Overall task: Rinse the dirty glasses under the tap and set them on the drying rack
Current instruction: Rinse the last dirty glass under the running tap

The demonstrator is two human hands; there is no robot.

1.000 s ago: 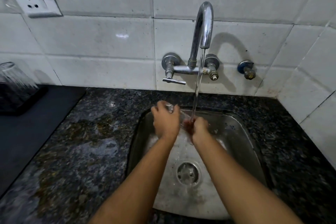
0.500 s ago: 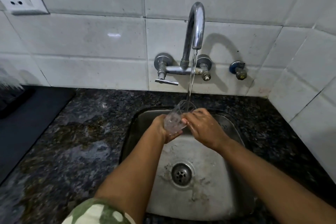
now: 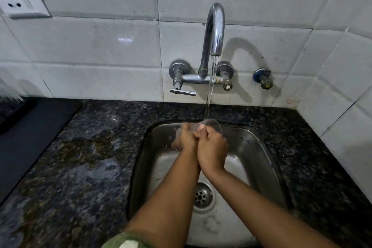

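Observation:
A clear drinking glass (image 3: 213,125) is held over the back of the steel sink (image 3: 255,153), its rim tilted up under the water stream from the chrome tap (image 3: 215,32). My left hand (image 3: 186,139) wraps the glass's body from the left. My right hand (image 3: 212,150) grips it from the right, fingers over the rim edge. Most of the glass is hidden behind my two hands. At the far left edge a blurred glass (image 3: 9,91) stands on a dark rack (image 3: 12,110).
Wet speckled granite counter (image 3: 84,157) surrounds the sink. A dark mat (image 3: 38,133) lies at left. White tiled walls close the back and right side. A wall socket (image 3: 20,0) sits upper left, a small valve (image 3: 263,80) right of the tap. The drain (image 3: 201,196) shows below my wrists.
Both hands have closed together around the glass and shifted slightly toward the back of the sink under the stream. The camera view has drifted a little.

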